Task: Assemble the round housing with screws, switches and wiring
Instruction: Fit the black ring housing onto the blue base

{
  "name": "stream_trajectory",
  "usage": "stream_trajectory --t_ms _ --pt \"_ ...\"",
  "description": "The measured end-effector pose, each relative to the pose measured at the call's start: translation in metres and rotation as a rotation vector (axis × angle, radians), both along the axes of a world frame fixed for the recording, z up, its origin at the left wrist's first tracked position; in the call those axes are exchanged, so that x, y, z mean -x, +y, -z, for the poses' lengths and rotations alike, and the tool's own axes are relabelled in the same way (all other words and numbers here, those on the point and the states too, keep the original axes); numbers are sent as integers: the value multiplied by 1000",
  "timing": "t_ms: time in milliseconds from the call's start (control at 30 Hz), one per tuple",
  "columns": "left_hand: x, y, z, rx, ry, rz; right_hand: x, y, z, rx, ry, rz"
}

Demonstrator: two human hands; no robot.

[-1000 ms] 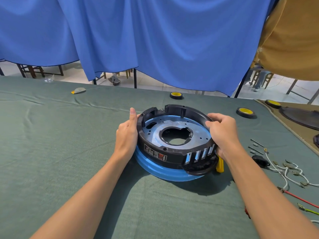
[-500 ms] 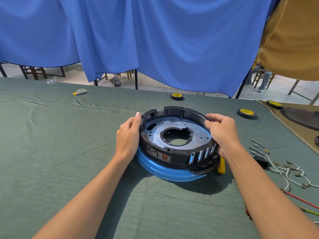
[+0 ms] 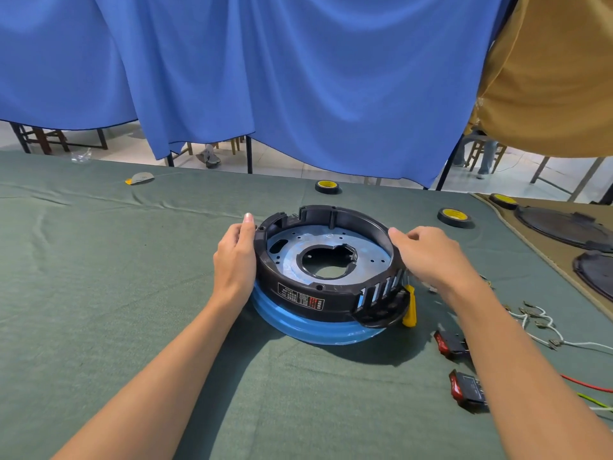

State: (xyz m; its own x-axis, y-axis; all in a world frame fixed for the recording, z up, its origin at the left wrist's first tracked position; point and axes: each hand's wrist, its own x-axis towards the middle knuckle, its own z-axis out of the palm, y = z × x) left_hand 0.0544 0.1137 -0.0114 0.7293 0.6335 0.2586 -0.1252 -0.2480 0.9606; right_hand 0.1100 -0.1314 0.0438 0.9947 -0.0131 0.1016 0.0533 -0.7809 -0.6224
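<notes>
The round housing (image 3: 300, 298) is a black ring with a grey metal plate inside, standing on a blue base on the green cloth. My left hand (image 3: 235, 260) presses flat against its left wall, fingers straight. My right hand (image 3: 428, 257) holds the right rim, thumb tip on the top edge and fingers curled down the outside. Two red rocker switches (image 3: 451, 343) (image 3: 466, 390) lie to the right by my forearm. White wires with terminals (image 3: 537, 323) and a red wire (image 3: 583, 383) lie further right. Any loose screws are too small to make out.
A yellow screwdriver handle (image 3: 409, 307) sticks out under the housing's right side. Three tape rolls (image 3: 327, 186) (image 3: 455, 216) (image 3: 502, 200) sit at the back. Dark round lids (image 3: 564, 227) lie on a tan cloth at the right. A small grey scrap (image 3: 141, 178) is far left.
My right thumb has drawn back from inside the rim to its top edge. My right forearm has shifted, and the two red switches now show beside it. The housing has barely moved.
</notes>
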Motion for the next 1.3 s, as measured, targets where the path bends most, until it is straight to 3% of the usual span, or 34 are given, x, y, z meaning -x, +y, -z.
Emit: stream_trajectory --t_ms 133,267,433,500,567,633,700,867,1300 --pt "3 -4 2 -75 -2 -69 3 -5 2 69 119 -64" --pt "13 -1 0 -148 -6 -349 3 -2 4 -119 140 -105" --pt "15 8 -5 -140 8 -533 2 0 5 -247 91 -127" --pt "11 13 -4 -113 20 -490 3 -2 4 -141 63 -105" --pt "4 19 -1 18 0 -309 4 -2 3 -56 69 -90" --pt "1 21 -2 189 9 -110 4 -1 3 -47 95 -107" --pt "1 18 -4 235 27 -11 3 0 4 -89 106 -116" --pt "2 11 -1 236 56 57 5 4 6 -216 62 -107" --pt "5 8 -2 205 63 44 0 15 7 -152 -141 -65"
